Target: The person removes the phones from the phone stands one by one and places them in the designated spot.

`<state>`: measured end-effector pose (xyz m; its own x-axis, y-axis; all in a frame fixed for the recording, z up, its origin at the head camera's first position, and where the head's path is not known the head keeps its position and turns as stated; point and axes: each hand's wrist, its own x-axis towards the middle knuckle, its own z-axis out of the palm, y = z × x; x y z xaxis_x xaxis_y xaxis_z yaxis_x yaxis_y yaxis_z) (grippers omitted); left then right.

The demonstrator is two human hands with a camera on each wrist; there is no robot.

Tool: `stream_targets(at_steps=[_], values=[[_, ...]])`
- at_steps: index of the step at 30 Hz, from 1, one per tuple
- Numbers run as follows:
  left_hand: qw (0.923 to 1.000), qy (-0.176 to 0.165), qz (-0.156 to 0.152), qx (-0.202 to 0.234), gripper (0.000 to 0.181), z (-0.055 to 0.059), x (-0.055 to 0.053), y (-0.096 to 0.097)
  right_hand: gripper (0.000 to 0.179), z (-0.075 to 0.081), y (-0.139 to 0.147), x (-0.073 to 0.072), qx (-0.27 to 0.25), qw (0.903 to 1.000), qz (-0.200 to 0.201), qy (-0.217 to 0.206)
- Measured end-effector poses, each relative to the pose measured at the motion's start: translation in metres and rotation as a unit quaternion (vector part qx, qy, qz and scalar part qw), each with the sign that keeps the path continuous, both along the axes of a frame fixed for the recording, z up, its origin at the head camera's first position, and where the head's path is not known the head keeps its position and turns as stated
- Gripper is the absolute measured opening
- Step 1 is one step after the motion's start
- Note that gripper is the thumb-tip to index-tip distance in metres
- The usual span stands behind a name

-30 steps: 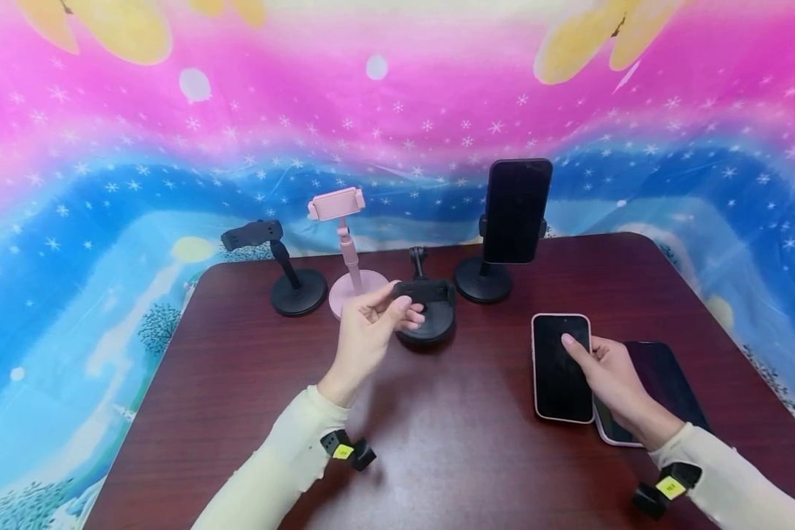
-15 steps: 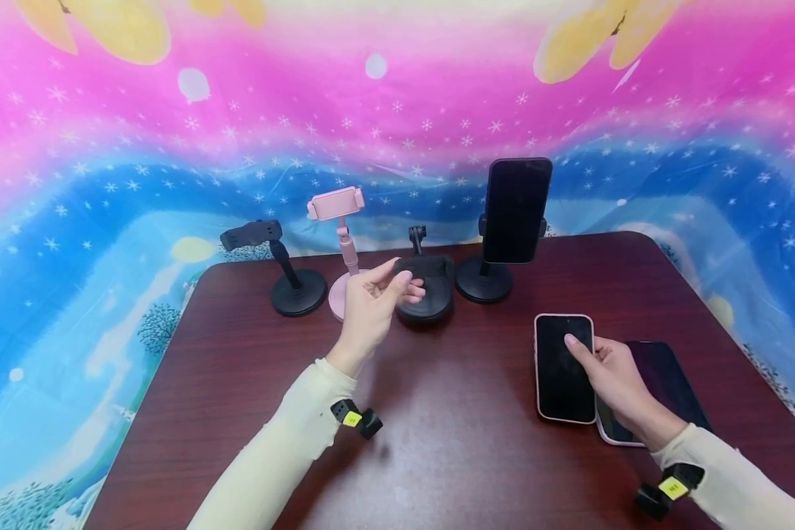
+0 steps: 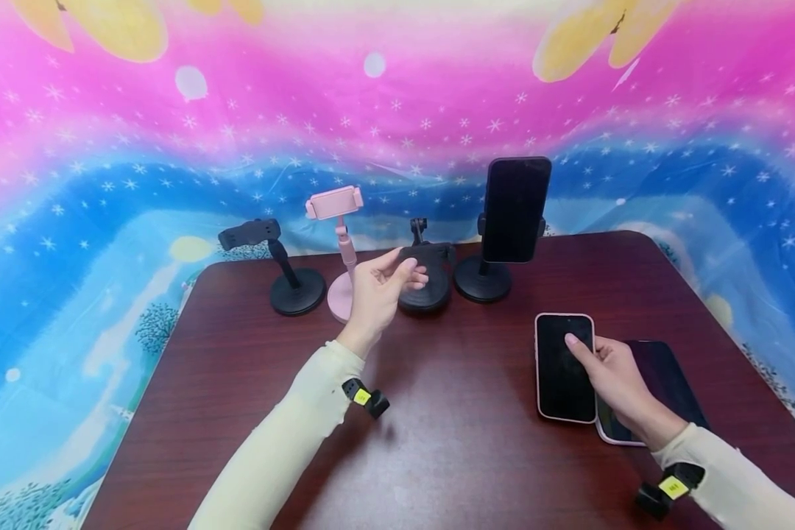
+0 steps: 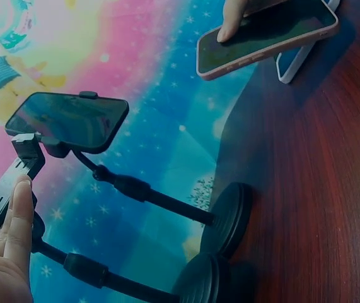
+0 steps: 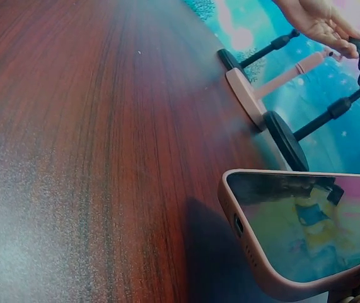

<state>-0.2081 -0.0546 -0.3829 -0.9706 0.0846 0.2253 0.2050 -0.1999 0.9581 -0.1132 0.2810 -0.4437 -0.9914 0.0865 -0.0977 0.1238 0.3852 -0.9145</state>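
Note:
My left hand [image 3: 377, 294] pinches the clamp [image 4: 12, 180] of a black phone stand, whose round base [image 3: 427, 298] is between the pink stand and the black stand bearing a phone. Several fingers hide part of the clamp in the head view. My right hand [image 3: 619, 379] grips a phone in a pink case [image 3: 559, 375], thumb laid on its dark screen. That phone is held above the table, screen up, as the right wrist view shows. Another phone with a pale case [image 3: 669, 390] lies on the table, partly behind the right hand.
At the back stand a black phone stand [image 3: 298, 291], a pink phone stand [image 3: 334, 202] and a third stand holding an upright black phone [image 3: 517, 213]. A patterned cloth [image 3: 397, 110] hangs round the dark red wooden table [image 3: 450, 427].
My left hand has moved away from me with the black stand, bringing its base back level with the others. The right hand and its phone have barely moved.

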Motion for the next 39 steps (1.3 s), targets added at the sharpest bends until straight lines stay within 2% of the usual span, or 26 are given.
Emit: stream_targets(at_steps=[8, 16, 21, 28, 34, 39], values=[[0.9999, -0.013, 0.0, -0.006, 0.049, -0.003, -0.009, 0.003, 0.043, -0.001, 0.001, -0.001, -0.006, 1.0, 0.003, -0.005], [0.9998, -0.02, -0.004, -0.005, 0.05, -0.006, -0.012, 0.004, 0.043, -0.002, 0.002, -0.002, 0.002, 1.0, -0.001, -0.007], [0.9999, -0.014, -0.006, -0.003, 0.05, -0.008, -0.013, 0.005, 0.042, -0.003, 0.002, -0.001, -0.001, 1.0, -0.003, -0.006], [0.9996, -0.022, 0.006, -0.017, 0.051, -0.014, -0.012, 0.004, 0.045, -0.003, 0.002, 0.0, 0.0, 0.9999, -0.003, -0.011], [0.9998, -0.021, 0.004, -0.005, 0.051, -0.015, -0.012, 0.005, 0.048, -0.005, 0.003, 0.0, 0.021, 0.9997, -0.005, -0.009], [0.9996, -0.025, 0.007, -0.01, 0.05, -0.015, -0.012, 0.004, 0.048, -0.007, 0.005, -0.001, 0.031, 0.9994, 0.009, -0.011]])
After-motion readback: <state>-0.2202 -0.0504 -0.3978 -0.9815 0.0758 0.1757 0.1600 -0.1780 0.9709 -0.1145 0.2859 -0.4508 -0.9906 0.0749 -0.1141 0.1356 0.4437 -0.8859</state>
